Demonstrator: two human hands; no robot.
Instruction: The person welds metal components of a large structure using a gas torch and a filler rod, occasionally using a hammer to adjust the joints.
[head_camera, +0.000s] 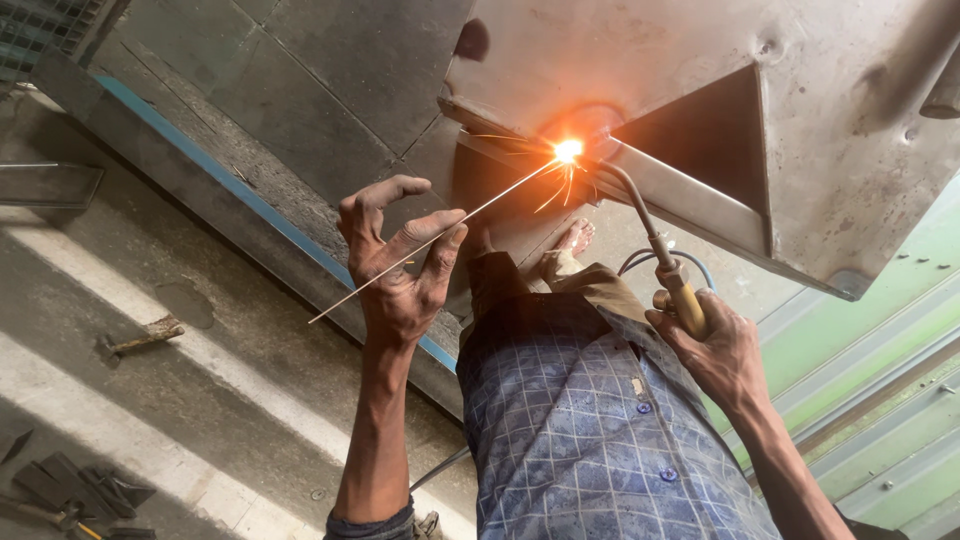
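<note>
My left hand (400, 270) pinches a thin filler rod (440, 235) between thumb and fingers, closed on it near mid-length. The rod's long axis runs from lower left to upper right, its far tip in the bright arc (568, 150) at the seam of the steel box (800, 120) overhead. My right hand (715, 345) is wrapped shut around the torch handle (685, 300); the torch neck curves up and left to the same glowing spot. Rod and torch meet from opposite sides. The arc lies above and between both hands, somewhat nearer the right. A hammer (140, 338) lies on the floor, well apart.
</note>
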